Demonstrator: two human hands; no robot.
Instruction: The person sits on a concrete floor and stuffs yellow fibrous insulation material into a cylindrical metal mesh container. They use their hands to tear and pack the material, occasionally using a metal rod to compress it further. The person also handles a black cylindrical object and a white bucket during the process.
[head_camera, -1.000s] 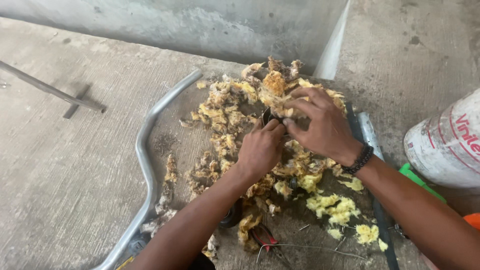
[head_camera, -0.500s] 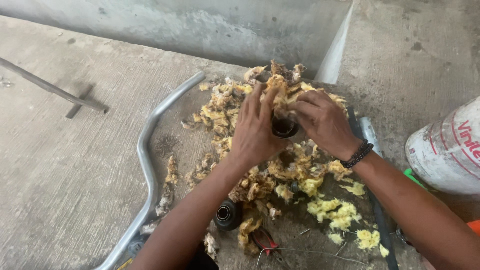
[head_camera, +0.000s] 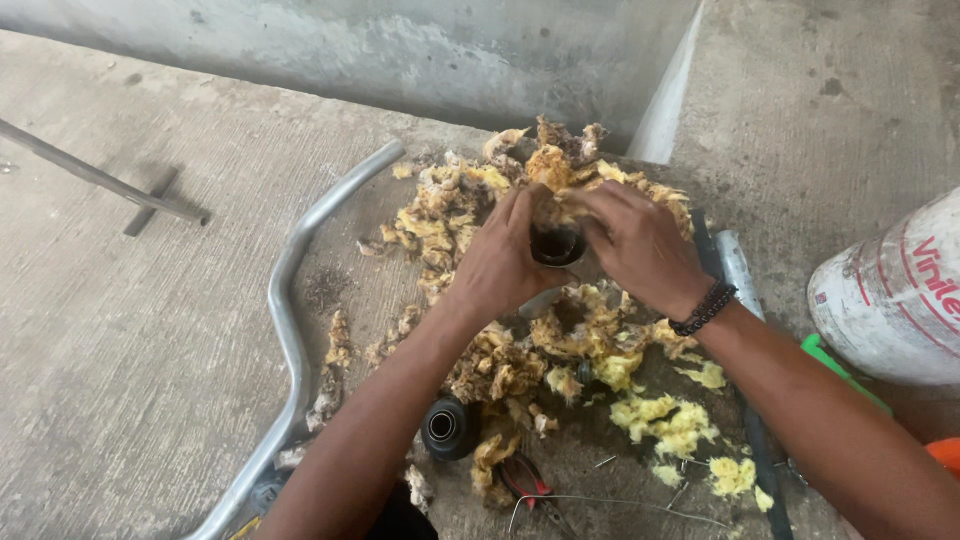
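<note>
Both my hands meet over a pile of dirty yellow fibrous wadding (head_camera: 500, 360) on a concrete floor. My left hand (head_camera: 497, 262) and my right hand (head_camera: 634, 246) together grip a dark round tube opening (head_camera: 557, 245), with a clump of yellow wadding (head_camera: 556, 172) pressed at its top by my fingers. A black beaded bracelet (head_camera: 704, 308) sits on my right wrist. Below my left forearm lies a small black ribbed rubber piece (head_camera: 447, 427).
A bent grey metal pipe (head_camera: 290, 330) curves along the left of the pile. Red-handled pliers (head_camera: 527, 483) and thin wire lie at the bottom. A white plastic bucket (head_camera: 890, 300) stands at the right, a thin metal rod (head_camera: 90, 175) at the far left, a concrete wall behind.
My hands have lifted the dark tube a little and closed tighter round it; my fingers now push wadding at its opening. The view has shifted slightly.
</note>
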